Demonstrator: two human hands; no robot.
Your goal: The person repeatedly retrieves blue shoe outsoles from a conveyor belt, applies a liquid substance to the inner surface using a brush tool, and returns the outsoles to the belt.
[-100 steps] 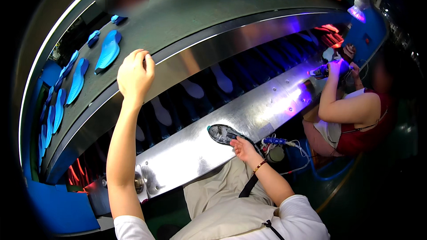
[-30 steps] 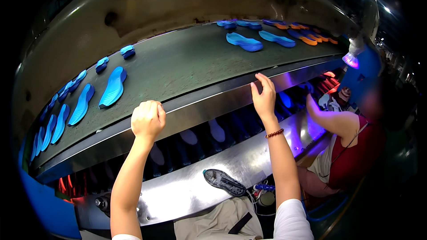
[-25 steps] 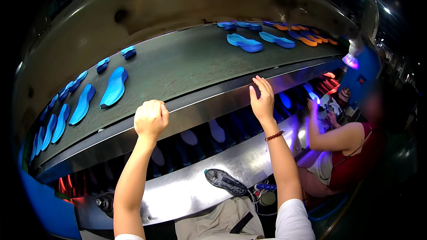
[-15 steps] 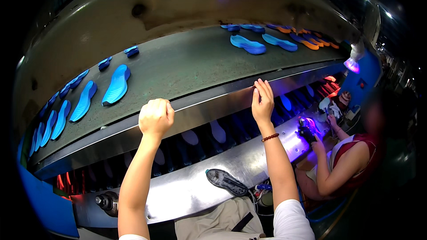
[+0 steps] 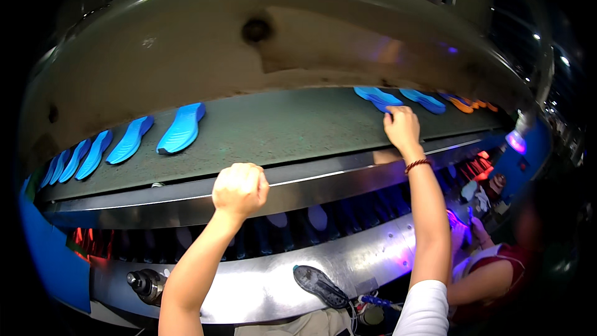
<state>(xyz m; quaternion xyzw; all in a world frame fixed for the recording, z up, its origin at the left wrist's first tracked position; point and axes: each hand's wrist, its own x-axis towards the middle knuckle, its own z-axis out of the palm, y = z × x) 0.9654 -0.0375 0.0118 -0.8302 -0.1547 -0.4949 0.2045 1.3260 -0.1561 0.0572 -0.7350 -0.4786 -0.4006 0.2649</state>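
Observation:
My left hand [image 5: 241,189] is a closed fist at the front metal edge [image 5: 292,180] of a green conveyor belt [image 5: 261,127]. Its palm and fingertips are hidden, so whatever it may hold does not show. Farther right, my right hand [image 5: 403,126] reaches over the belt with curled fingers on the near end of a blue shoe sole [image 5: 376,96]. Beside that sole lies another blue sole [image 5: 424,101], and orange-and-blue soles [image 5: 459,103] follow it. On the left part of the belt several blue soles [image 5: 181,129] lie in a slanting row.
A curved machine hood [image 5: 348,31] overhangs the belt. Below, a metal shelf [image 5: 261,286] holds a dark sole [image 5: 320,285] and a black knobbed fitting [image 5: 146,285]. Red glow shows at both lower ends. A co-worker [image 5: 491,280] sits at the right, near a purple-lit lamp [image 5: 516,140].
My right hand has left the metal edge, reaching forward to the blue sole, and its fingers have curled. The left fist stays at the edge. The view has shifted, hiding the back row of soles.

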